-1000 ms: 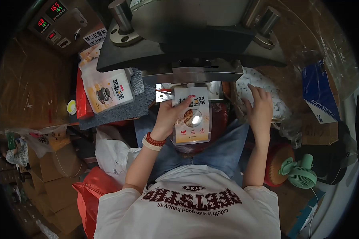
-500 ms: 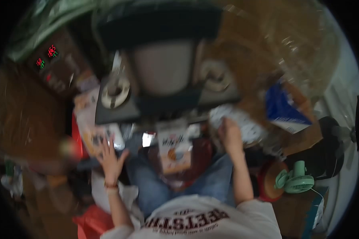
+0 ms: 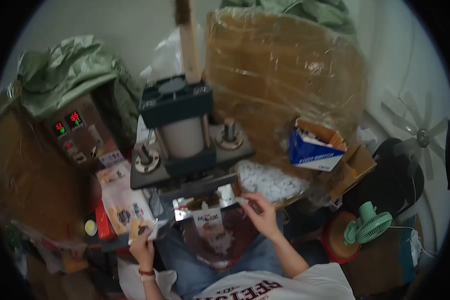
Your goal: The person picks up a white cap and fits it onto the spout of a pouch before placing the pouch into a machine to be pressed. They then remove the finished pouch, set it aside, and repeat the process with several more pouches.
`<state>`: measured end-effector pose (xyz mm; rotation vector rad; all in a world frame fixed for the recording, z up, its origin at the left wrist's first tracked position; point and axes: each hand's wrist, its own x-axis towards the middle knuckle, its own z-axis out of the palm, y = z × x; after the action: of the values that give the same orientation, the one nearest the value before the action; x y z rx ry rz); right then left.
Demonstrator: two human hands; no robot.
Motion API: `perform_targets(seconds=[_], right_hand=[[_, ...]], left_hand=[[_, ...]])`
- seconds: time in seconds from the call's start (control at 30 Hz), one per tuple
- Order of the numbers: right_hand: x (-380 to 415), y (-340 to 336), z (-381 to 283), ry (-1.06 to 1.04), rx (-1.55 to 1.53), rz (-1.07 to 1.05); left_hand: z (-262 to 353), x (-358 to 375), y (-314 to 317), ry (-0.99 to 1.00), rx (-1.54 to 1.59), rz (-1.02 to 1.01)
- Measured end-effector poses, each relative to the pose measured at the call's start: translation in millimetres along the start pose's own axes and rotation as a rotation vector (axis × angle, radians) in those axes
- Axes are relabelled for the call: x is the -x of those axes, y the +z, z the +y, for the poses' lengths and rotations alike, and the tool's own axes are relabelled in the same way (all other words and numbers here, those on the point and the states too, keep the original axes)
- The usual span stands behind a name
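Observation:
My left hand (image 3: 143, 249) grips a printed plastic pouch (image 3: 141, 230) by its lower end, beside a stack of similar pouches (image 3: 125, 204). A small white piece (image 3: 241, 200) sits pinched in the fingertips of my right hand (image 3: 261, 216); its exact kind is too small to make out. Between my hands, another printed pouch (image 3: 208, 220) hangs at the front of a press machine (image 3: 182, 145), above my lap. A heap of small white pieces (image 3: 270, 181) lies just beyond my right hand.
A control box (image 3: 77, 132) with lit red and green digits stands at the left. Toward the right are a blue-and-white foot switch carton (image 3: 315, 154), a green fan (image 3: 372, 223) and a round red-edged stool (image 3: 341, 235). Large wrapped cardboard (image 3: 285, 75) leans behind the press.
My right hand has left the white heap and moved left to the press front with a small white piece. My left hand, spread over the pouch stack before, now holds a pouch. The view has tilted up.

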<state>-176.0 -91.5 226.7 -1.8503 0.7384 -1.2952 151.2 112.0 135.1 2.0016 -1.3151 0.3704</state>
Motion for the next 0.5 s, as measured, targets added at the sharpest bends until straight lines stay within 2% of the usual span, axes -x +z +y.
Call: perform_targets(seconds=[0.03, 0.07, 0.1, 0.17, 0.27, 0.3, 0.37, 0.43, 0.5], right_hand=[[5, 0, -13, 0.008, -0.018, -0.008], [9, 2, -25, -0.042, -0.032, 0.000], [14, 6, -34, -0.095, -0.047, 0.006], [23, 18, -46, -0.219, -0.028, -0.078], [23, 43, -41, -0.485, 0.141, -0.301], [23, 47, -40, -0.508, 0.201, -0.387], [19, 43, -47, -0.479, 0.206, -0.454], [14, 38, -49, -0.456, 0.216, -0.509], [9, 33, -43, -0.379, -0.056, -0.522]], left_hand=[[11, -3, 1, -0.134, 0.097, 0.061], [24, -3, -2, -0.189, 0.268, 0.107], [48, -6, -11, -0.253, 0.338, 0.082], [85, -7, -13, -0.083, 0.371, 0.162], [133, -12, -23, 0.089, 0.228, 0.063], [138, -11, -25, 0.071, 0.223, 0.048], [145, -13, -25, 0.180, 0.117, -0.009], [142, -14, -27, 0.187, 0.175, -0.053], [142, -18, -27, 0.195, 0.230, -0.095]])
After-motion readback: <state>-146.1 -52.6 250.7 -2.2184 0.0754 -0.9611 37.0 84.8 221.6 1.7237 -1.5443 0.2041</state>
